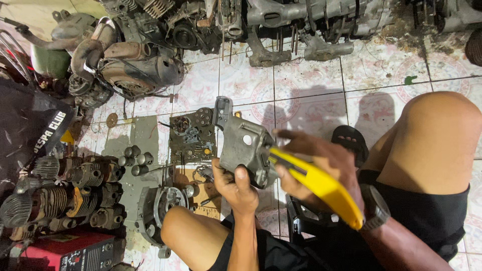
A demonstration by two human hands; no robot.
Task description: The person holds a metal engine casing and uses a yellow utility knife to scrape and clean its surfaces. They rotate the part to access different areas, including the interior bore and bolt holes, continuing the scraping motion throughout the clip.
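Observation:
My left hand grips the lower edge of a grey metal engine casing and holds it up over the tiled floor between my knees. My right hand holds a yellow-handled tool whose tip rests against the casing's right side. A dark watch sits on my right wrist. The tool's working end is hidden against the casing.
Several finned engine cylinders lie at the left beside a red box. A tray of small parts sits on the floor ahead. Engine blocks and exhaust pipes line the far side. A black sandal lies by my right knee.

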